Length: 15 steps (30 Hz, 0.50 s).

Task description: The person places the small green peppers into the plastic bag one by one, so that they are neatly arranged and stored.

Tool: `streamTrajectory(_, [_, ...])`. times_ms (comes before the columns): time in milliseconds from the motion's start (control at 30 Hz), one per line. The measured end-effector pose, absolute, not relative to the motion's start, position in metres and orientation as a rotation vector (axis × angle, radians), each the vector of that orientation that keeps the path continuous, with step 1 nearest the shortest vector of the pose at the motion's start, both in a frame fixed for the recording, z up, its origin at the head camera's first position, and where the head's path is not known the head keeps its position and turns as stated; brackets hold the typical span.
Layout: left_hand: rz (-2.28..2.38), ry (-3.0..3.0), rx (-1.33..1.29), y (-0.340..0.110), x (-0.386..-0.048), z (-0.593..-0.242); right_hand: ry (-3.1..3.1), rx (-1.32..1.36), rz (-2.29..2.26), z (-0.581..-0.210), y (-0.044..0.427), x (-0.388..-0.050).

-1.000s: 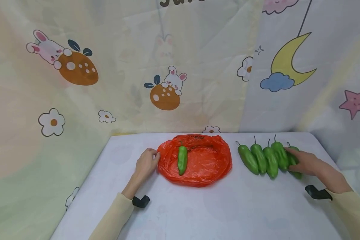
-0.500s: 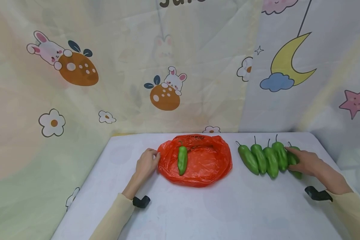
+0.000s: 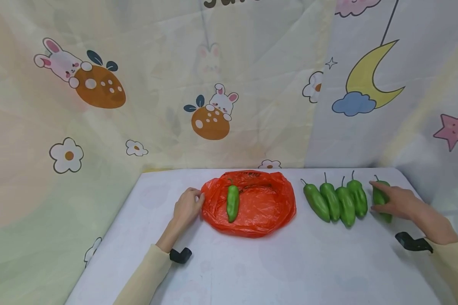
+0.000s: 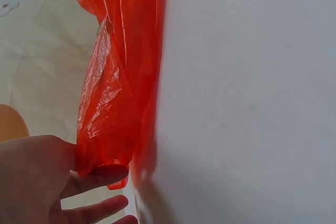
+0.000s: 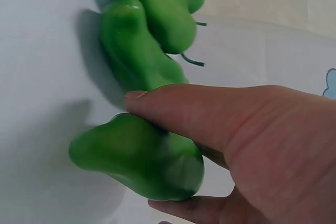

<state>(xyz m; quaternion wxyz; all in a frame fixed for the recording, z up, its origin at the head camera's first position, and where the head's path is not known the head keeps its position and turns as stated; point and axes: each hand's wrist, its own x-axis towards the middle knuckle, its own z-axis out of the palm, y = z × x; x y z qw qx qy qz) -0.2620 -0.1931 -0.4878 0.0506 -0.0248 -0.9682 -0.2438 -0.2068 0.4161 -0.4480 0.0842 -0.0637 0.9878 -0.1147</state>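
Here, at the far right of the row, a green pepper sits between the thumb and fingers of the right hand. That grip pinches it from both sides, thumb along the flank facing the other peppers and fingers on the opposite one. Its stem points away from the person; whether its underside touches the surface cannot be told.

Just to its left, with a narrow gap between, four more green peppers lie side by side on the white surface. Their stems also point away from the person, and the leftmost one slants.

Farther left, well apart from the row, a red plastic bag is spread in a rounded, crumpled shape. One lone pepper lies within its rim, left of the middle, stem toward the far edge. The left hand is at the bag's left edge, its grip pinching the thin plastic, which bunches at the fingers.

Both arms wear cream sleeves, with a black device by each wrist. Behind the surface hangs a pale printed cloth showing rabbits, flowers, a yellow moon and a pink star.
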Motion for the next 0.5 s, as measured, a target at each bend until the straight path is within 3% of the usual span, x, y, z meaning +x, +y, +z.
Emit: streamTrajectory(500, [-0.739,-2.952,-0.063,-0.193,-0.263,-0.486,2.965,-0.268,-0.345,-0.417,0.395,-0.213])
